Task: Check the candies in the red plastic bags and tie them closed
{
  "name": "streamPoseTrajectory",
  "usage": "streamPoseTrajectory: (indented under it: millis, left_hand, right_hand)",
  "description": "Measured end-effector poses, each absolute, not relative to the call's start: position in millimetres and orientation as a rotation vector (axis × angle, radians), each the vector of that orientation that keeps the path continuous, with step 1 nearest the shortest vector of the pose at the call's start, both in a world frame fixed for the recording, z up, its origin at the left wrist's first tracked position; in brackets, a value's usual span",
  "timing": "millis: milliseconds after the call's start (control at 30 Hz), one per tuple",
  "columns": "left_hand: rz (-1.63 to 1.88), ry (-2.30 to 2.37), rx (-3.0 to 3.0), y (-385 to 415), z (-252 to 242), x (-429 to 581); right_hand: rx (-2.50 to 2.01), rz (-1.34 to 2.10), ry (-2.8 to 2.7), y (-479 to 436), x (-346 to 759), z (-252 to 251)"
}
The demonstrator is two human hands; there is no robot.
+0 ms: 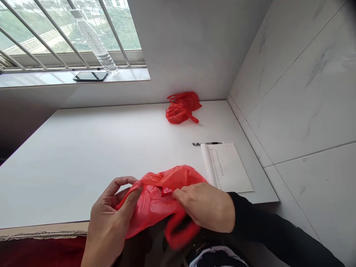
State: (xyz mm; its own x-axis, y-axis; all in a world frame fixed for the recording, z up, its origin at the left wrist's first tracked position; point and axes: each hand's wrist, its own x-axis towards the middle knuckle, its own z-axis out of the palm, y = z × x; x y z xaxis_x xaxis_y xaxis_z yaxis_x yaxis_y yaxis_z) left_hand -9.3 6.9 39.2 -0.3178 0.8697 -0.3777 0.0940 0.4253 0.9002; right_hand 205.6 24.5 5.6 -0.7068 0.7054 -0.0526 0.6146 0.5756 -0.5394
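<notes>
A thin red plastic bag is spread between my two hands at the table's near edge, its mouth partly parted. My left hand pinches the bag's left side, with thumb and fingers closed on the plastic. On the right, my right hand is closed on the bag near its opening, fingertips partly hidden by the plastic. One handle loop hangs blurred below my right hand. What the bag holds, if anything, I cannot make out.
A second crumpled red bag lies at the white table's back edge. On the right are an open notebook and a pen. The barred window's sill holds a phone and a water bottle. A tiled wall borders the right.
</notes>
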Motion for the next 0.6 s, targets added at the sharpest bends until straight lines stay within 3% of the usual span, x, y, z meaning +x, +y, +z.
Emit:
streamPoseTrajectory:
  millis: [167, 600]
  left_hand:
    - [0.851, 1.733, 1.053, 6, 38, -5]
    - [0.832, 1.474, 1.062, 14, 16, -8]
  right_hand:
    - [-1.649, 0.373, -2.751, 38, 202, -13]
    - [-1.529, 0.225, -2.918, 50, 198, -65]
